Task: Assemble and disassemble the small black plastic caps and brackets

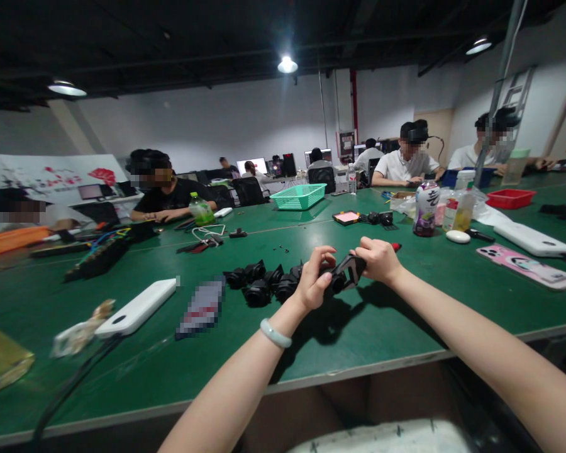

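Observation:
Both my hands are raised above the green table, gripping one black plastic part between them. My left hand, with a pale bracelet on the wrist, pinches its left end with fingers closed. My right hand is closed around its right end. Just behind and left of my hands, several similar black round parts lie in a cluster on the table.
A white power bank and a blurred card lie to the left. A second white power bank, a pink phone, a can and bottles stand right. A green basket sits farther back. Other people sit around the table.

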